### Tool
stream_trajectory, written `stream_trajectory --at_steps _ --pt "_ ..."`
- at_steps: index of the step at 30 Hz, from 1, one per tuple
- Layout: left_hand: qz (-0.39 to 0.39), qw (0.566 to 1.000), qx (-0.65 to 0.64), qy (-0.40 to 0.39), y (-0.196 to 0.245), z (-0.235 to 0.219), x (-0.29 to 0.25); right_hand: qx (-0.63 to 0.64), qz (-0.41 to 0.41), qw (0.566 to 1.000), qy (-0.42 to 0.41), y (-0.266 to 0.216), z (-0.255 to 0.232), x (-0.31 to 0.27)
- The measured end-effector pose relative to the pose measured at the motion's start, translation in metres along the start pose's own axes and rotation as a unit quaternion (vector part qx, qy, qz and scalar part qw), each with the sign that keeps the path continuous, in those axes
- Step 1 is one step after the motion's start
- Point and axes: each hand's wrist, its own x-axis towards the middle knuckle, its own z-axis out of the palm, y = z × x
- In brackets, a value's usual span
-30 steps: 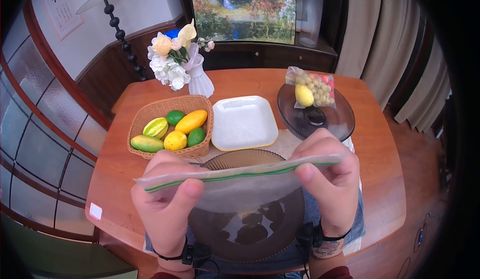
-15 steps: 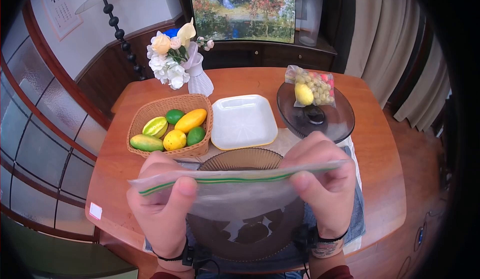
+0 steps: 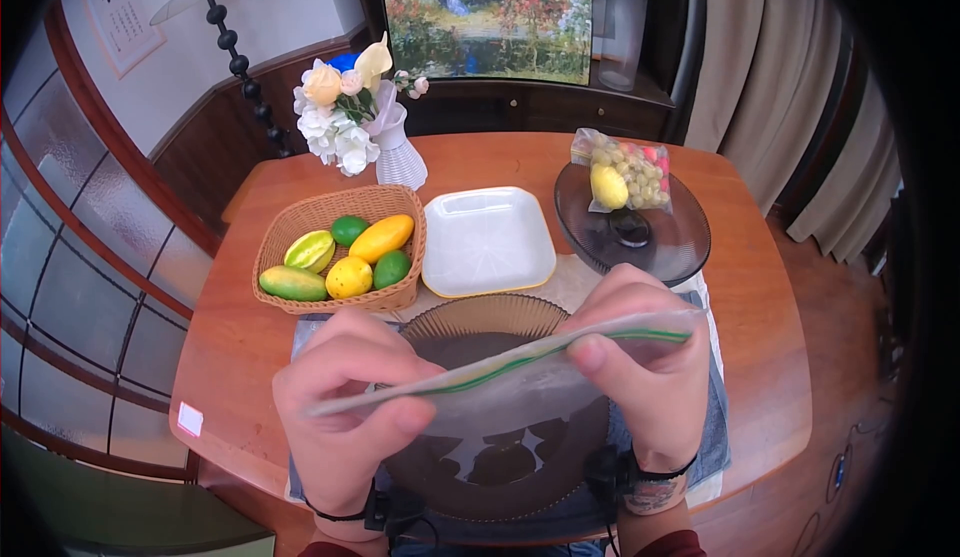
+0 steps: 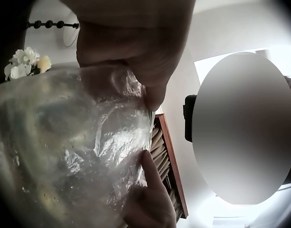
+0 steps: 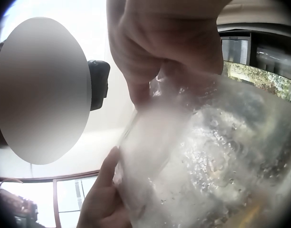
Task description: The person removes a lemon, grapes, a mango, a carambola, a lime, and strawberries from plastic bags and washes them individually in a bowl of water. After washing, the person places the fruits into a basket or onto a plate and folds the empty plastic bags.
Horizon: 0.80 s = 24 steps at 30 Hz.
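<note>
A clear zip bag with a green seal is stretched between my two hands over a dark glass plate. My left hand pinches one end of its top edge between thumb and fingers. At the other end, my right hand grips the edge the same way, thumb toward me. The seal slants, higher on the right. In the left wrist view, the bag's crinkled side carries small droplets and shows blurred yellowish-green shapes. Behind the bag, a ribbed brown glass bowl is partly hidden.
A wicker basket of fruit stands left, beside a white square dish. At the back right, a dark glass stand bears a bag of grapes and a yellow fruit. A white vase of flowers is at the back left.
The bag's top edge has gone from nearly level to slanted, its left end lower. My left hand has turned and shifted slightly inward; both hands keep hold of the bag.
</note>
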Motion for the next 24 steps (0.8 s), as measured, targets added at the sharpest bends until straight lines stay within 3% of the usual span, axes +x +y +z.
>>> stream_trajectory --at_steps 5,8,10,14,15,16,17,18,20,21,24 --pt "-0.035 0.999 -0.014 -0.002 0.005 0.005 0.003 -0.039 -0.018 0.999 -0.010 0.000 0.001 -0.001" --pt "-0.029 0.998 0.049 -0.034 0.007 0.000 0.003 -0.058 -0.014 0.998 -0.010 -0.001 0.000 -0.002" --pt "0.019 0.996 0.082 -0.019 0.007 -0.001 0.002 -0.001 -0.007 0.998 -0.057 0.003 -0.002 -0.002" --pt "0.088 0.988 0.129 0.009 0.005 0.002 0.001 -0.011 -0.052 0.998 -0.023 0.005 0.010 0.003" --pt "0.143 0.975 0.171 0.008 0.005 0.000 0.003 -0.001 -0.104 0.991 0.089 0.002 0.022 0.005" --pt "0.196 0.957 0.212 0.008 0.006 -0.001 0.003 0.005 -0.130 0.981 0.143 0.003 0.024 0.005" --pt "0.196 0.957 0.212 0.009 0.008 -0.001 0.003 0.008 -0.154 0.968 0.198 0.003 0.026 0.006" --pt "0.211 0.946 0.247 0.006 0.013 -0.002 0.002 -0.117 -0.261 0.928 0.238 0.006 0.020 0.006" --pt "0.226 0.933 0.279 0.003 0.016 0.000 0.001 -0.240 -0.359 0.860 0.272 -0.001 0.012 -0.001" --pt "0.258 0.914 0.312 -0.003 0.016 0.002 0.000 -0.401 -0.356 0.830 0.153 -0.018 0.009 -0.015" --pt "0.303 0.884 0.353 -0.040 0.018 0.004 -0.004 -0.530 -0.296 0.789 0.093 -0.022 0.030 -0.029"
